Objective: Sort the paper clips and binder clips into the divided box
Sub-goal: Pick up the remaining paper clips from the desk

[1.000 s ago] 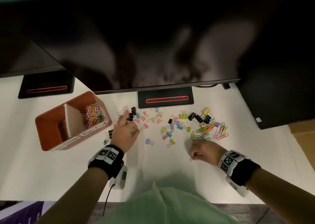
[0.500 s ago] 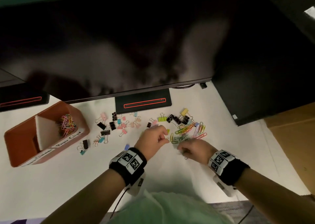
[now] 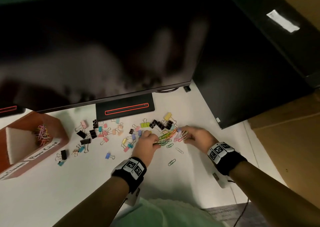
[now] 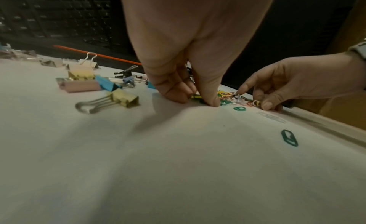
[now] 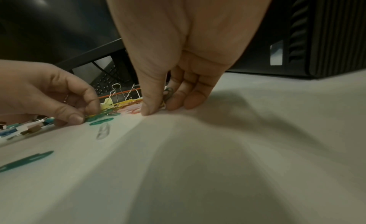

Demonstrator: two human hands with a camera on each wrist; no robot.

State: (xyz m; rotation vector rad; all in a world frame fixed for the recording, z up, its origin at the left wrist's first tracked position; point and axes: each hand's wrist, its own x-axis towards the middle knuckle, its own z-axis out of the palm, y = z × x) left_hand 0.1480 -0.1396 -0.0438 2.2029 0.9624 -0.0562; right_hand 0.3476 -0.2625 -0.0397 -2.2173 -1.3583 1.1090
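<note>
A pile of coloured paper clips lies on the white table, right of centre. My left hand pinches green and yellow clips at the pile's left edge. My right hand pinches a few clips at the pile's right edge, with a clip held between thumb and fingers. Several pastel and black binder clips lie scattered left of the pile. The orange-brown divided box stands at the far left; its rear compartment holds paper clips.
A green paper clip and a white one lie loose in front of the hands. A dark monitor overhangs the back, its stand behind the clips. A black computer case and cardboard border the right.
My left hand has moved right, from the binder clips near the box to the paper clip pile. My right hand has moved forward onto the pile. The view has swung right.
</note>
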